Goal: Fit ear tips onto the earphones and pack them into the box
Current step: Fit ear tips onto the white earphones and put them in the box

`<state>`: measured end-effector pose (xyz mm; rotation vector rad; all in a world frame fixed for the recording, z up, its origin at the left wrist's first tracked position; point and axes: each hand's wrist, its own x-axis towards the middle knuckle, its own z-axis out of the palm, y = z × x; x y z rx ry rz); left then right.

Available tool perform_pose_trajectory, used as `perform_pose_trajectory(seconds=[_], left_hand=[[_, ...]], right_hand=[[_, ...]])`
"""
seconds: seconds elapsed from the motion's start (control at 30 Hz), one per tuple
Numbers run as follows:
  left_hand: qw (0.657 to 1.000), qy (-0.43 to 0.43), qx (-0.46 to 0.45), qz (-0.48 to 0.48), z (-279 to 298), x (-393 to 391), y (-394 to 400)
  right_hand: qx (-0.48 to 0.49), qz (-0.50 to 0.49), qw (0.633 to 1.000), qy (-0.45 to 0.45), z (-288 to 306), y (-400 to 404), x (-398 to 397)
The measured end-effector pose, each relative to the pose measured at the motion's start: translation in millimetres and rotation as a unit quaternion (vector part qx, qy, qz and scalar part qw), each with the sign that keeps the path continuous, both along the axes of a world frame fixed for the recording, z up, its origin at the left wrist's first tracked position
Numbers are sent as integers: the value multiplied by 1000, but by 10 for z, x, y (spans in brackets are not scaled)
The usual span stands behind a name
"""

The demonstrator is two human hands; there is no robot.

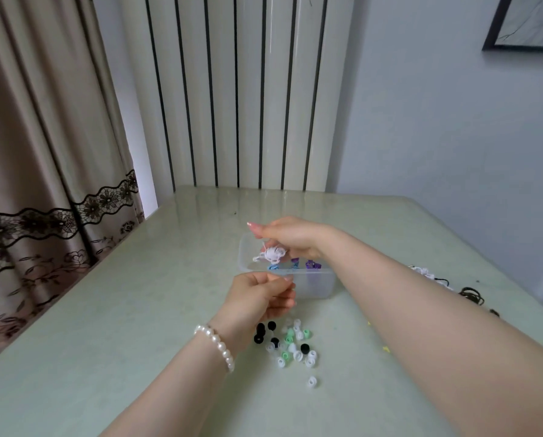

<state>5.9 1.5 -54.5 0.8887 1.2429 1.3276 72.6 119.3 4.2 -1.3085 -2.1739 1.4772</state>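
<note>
White coiled earphones hang pinched in the right hand over the clear box; left hand fingers curl loosely, holding nothing visible, above scattered ear tips.

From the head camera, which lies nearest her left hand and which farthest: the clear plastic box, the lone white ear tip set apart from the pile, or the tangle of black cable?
Measured from the left hand:
1. Clear plastic box: just beyond the fingers, slightly right.
2. Lone white ear tip: nearer the camera, below the pile.
3. Black cable tangle: far right, past the right forearm.
</note>
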Motion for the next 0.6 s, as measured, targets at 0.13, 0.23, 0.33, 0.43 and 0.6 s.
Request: perform_pose_trajectory(seconds=[0.13,0.23,0.33,0.43,0.6], left_hand=[[1000,23,11,-4,-5,21,-4],[998,61,25,-11,-5,31,3],[993,109,36,-21,-16,57,1],[986,160,41,-33,-27,119,-27],[978,199,48,-37,-51,171,-49]], right_hand=[[8,25,999,-47,74,7,59],[128,24,990,-59,238,-27,292],[215,46,971,-94,372,-89,669],[208,79,959,-174,371,-180,1033],[211,115,919,-313,125,-366,1320]])
